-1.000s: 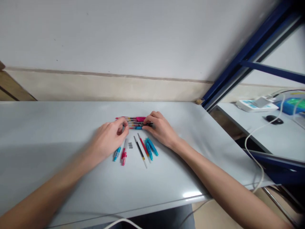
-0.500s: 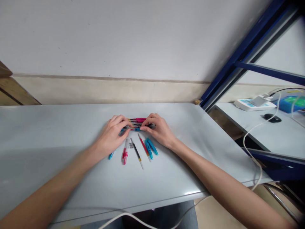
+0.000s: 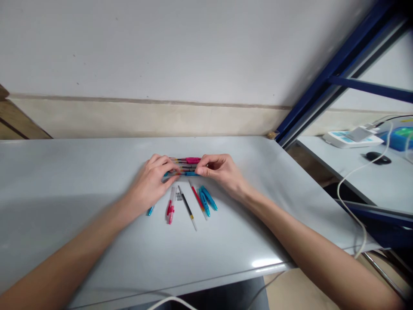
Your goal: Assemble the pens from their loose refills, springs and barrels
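A row of pens [image 3: 190,167] with clear barrels and pink, black and blue parts lies side by side across the desk between my hands. My left hand [image 3: 158,173] curls around their left ends, thumb at the near side and fingers at the far side. At the right ends, my right hand [image 3: 220,170] has its thumb and forefinger pinched on the blue pen [image 3: 191,174] nearest me; the fingertips partly hide the grip. Closer to me lie a pink pen barrel [image 3: 171,209], a black refill [image 3: 187,206], a red refill [image 3: 196,196] and two blue pen parts [image 3: 208,200].
A blue pen tip [image 3: 150,211] shows beside my left wrist. The grey desk [image 3: 97,241] meets a wall at the back. To the right, past a blue frame [image 3: 303,86], are a black mouse [image 3: 378,158], a white device [image 3: 351,138] and a white cable [image 3: 343,181].
My right hand has shifted slightly right along the pens, and its fingers have drawn together, uncovering more of the pink and blue parts. My left hand stays at the left ends.
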{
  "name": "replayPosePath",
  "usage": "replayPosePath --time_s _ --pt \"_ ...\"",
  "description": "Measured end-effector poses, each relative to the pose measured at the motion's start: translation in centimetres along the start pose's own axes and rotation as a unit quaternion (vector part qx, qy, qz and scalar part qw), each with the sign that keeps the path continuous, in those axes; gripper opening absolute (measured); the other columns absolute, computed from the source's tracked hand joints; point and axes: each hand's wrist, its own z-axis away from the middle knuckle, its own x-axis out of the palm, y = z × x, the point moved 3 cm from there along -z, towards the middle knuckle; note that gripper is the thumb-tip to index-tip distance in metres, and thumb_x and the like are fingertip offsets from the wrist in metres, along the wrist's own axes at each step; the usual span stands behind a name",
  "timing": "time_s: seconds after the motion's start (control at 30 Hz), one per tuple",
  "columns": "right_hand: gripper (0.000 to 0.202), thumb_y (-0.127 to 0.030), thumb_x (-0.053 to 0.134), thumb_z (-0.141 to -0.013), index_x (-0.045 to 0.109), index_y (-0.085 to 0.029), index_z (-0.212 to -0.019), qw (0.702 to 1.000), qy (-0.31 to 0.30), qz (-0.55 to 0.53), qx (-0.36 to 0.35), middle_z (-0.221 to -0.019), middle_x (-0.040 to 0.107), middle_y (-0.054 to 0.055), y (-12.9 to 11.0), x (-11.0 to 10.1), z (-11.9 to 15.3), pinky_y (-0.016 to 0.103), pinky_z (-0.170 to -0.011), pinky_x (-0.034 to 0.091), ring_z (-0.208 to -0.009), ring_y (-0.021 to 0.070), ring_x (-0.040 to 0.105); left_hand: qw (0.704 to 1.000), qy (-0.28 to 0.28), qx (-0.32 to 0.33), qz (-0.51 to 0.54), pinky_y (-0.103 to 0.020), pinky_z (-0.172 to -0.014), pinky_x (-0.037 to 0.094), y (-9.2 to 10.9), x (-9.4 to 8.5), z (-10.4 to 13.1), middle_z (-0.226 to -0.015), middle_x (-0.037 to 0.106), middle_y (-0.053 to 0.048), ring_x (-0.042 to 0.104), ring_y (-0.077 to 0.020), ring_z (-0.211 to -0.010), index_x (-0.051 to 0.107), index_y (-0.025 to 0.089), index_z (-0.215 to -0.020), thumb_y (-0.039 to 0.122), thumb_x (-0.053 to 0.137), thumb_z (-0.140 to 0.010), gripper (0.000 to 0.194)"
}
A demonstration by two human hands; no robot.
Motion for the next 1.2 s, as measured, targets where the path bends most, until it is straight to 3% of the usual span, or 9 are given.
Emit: replayPosePath --time_s 0.33,0.83,0.93,1.07,1.13,1.2 --pt "0.030 -0.051 0.086 -0.073 0.075 -0.023 -0.069 0.989 -0.090 -0.115 0.007 -0.069 0.062 0.000 -1.4 1.7 0.8 0.032 -0.066 0.044 -0.066 0.0141 0.053 1.000 -0.011 -0.014 -0.001 -0.041 -0.094 0.047 -0.2 0.2 0.0 -0.103 0.067 -0.005 0.054 -0.0243 -0.105 0.071 0.023 -0.102 0.022 0.058 -0.097 0.014" --pt "0.035 -0.055 0.085 -0.072 0.073 -0.023 -0.067 0.988 -0.100 -0.114 0.018 -0.069 0.061 0.000 -1.1 1.7 0.7 0.031 -0.061 0.042 -0.065 0.0148 0.051 1.000 -0.011 -0.019 0.006 -0.042 -0.093 0.047 -0.1 0.3 -0.1 -0.100 0.067 -0.004 0.055 -0.0248 -0.103 0.071 0.024 -0.096 0.024 0.057 -0.096 0.013" --pt "0.031 -0.052 0.078 -0.082 0.074 -0.023 -0.073 0.995 -0.091 -0.047 -0.017 -0.072 0.063 0.002 -1.9 1.7 0.9 0.032 -0.062 0.044 -0.066 0.0157 0.053 1.000 -0.014 -0.017 0.010 -0.042 -0.093 0.047 -0.2 0.3 0.0 -0.100 0.068 -0.005 0.056 -0.0256 -0.104 0.071 0.024 -0.097 0.024 0.057 -0.096 0.014" --pt "0.020 -0.038 0.062 -0.094 0.076 -0.029 -0.105 0.979 -0.019 0.149 -0.137 -0.094 0.072 0.005 -5.6 3.8 3.8 0.037 -0.074 0.051 -0.077 0.0210 0.061 1.000 -0.019 -0.016 0.017 -0.043 -0.095 0.047 -0.2 0.2 0.0 -0.103 0.068 -0.007 0.056 -0.0261 -0.105 0.071 0.023 -0.099 0.024 0.055 -0.097 0.016" --pt "0.020 -0.033 0.064 -0.088 0.076 -0.038 -0.102 0.970 -0.022 0.213 -0.119 -0.081 0.070 0.003 -7.3 5.4 6.1 0.040 -0.067 0.053 -0.073 0.0252 0.063 0.999 -0.027 -0.021 0.020 -0.044 -0.098 0.046 -0.2 0.2 -0.1 -0.105 0.068 -0.007 0.056 -0.0261 -0.107 0.071 0.022 -0.099 0.025 0.055 -0.098 0.017" --pt "0.028 -0.029 0.065 -0.082 0.075 -0.046 -0.101 0.962 0.060 0.255 -0.071 -0.073 0.067 0.003 -8.6 5.7 8.2 0.046 -0.061 0.053 -0.073 0.0320 0.064 0.999 -0.030 -0.021 0.019 -0.044 -0.099 0.047 -0.1 0.2 -0.1 -0.107 0.068 -0.006 0.055 -0.0257 -0.109 0.071 0.022 -0.099 0.025 0.055 -0.098 0.017"
